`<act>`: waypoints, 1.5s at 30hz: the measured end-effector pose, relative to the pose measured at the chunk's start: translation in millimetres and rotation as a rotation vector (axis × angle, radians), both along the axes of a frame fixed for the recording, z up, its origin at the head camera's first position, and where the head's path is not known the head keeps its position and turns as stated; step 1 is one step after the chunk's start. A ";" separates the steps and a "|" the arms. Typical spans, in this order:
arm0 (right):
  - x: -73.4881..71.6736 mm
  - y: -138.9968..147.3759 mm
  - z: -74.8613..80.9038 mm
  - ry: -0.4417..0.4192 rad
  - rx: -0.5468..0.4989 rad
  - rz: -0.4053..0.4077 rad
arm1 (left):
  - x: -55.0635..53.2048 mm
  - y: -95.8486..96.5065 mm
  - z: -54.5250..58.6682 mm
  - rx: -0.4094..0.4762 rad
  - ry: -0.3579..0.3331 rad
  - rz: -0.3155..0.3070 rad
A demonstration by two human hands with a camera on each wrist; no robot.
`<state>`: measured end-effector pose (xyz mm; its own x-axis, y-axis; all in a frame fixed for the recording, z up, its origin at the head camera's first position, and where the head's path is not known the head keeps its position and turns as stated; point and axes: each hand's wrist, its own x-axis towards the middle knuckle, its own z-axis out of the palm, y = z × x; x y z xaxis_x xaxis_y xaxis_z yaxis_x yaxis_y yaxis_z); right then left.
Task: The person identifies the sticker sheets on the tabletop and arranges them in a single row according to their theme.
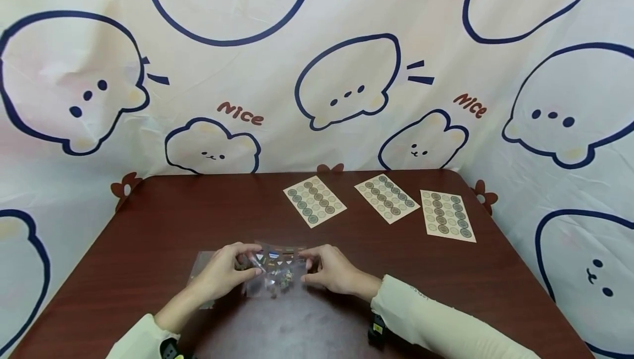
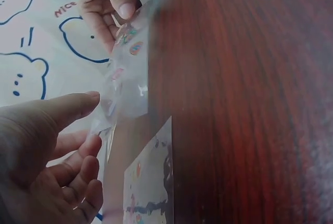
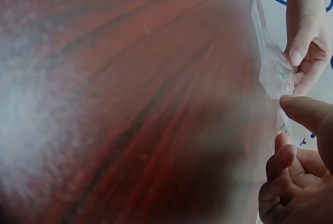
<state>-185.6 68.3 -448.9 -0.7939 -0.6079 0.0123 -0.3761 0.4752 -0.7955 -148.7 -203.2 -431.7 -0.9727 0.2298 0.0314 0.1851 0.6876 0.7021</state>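
A clear plastic sheet with small colourful stickers spans the gap between both hands over the front middle of the table. My left hand pinches its left edge between thumb and fingers. At the opposite edge my right hand grips it in the same way. From the left wrist, the sheet looks thin and slightly wrinkled, held upright on its near side. A second clear sheet with coloured prints lies on the table beneath the left hand, partly hidden by that hand in the head view.
On the dark red wooden table, three cream cards with rows of round prints lie toward the back right: a left card, a middle card and a right card. A cartoon-printed cloth surrounds the table's back and sides.
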 end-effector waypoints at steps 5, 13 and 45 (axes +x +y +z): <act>2.5 0.0 -3.2 0.016 0.045 -0.003 | 2.2 1.2 -3.8 -0.003 -0.015 -0.006; 1.8 0.9 -6.2 0.041 0.084 0.009 | 3.5 3.9 -6.7 -0.101 0.009 -0.033; 0.9 -4.6 -5.5 0.151 0.295 0.022 | 12.9 5.9 -11.4 -0.341 0.065 -0.054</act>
